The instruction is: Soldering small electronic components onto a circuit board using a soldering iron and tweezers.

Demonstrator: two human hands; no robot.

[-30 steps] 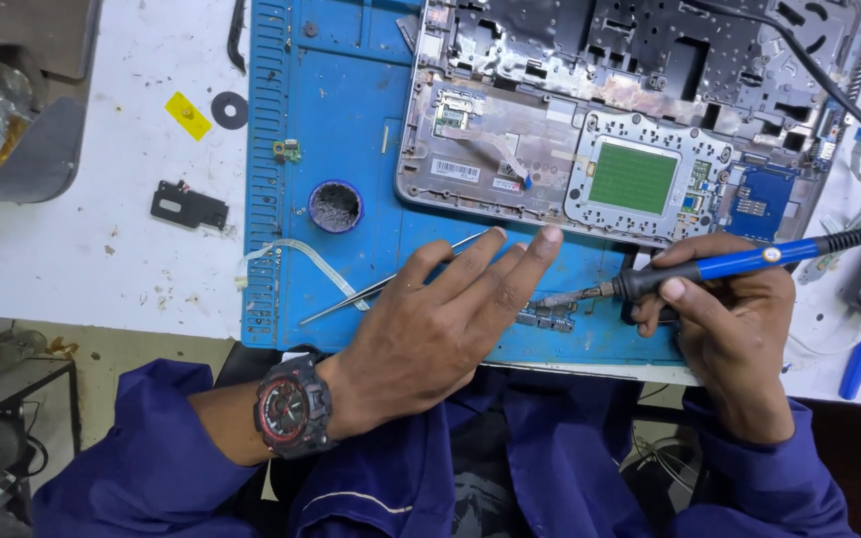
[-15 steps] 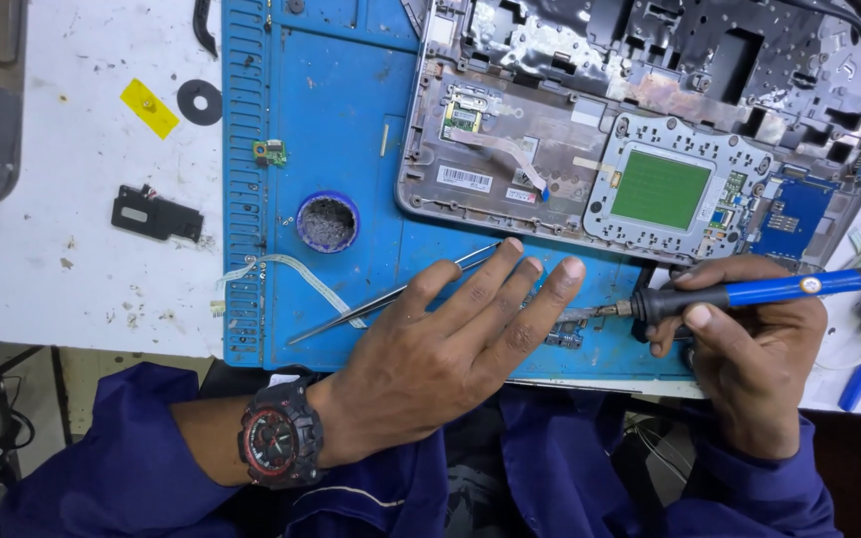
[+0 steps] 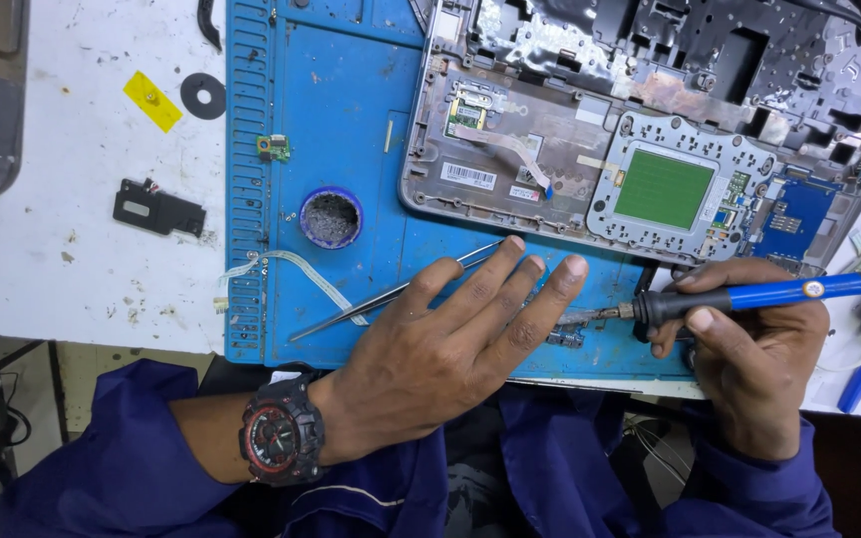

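While my left hand presses spread fingers beside a small metal part, my right hand pinches the blue-handled soldering iron touching it.

A small white rectangular barcode sticker lies flat inside the opened grey laptop base, near its lower left corner. A second, smaller white rectangular label sits just to its right, beside the pale ribbon cable.
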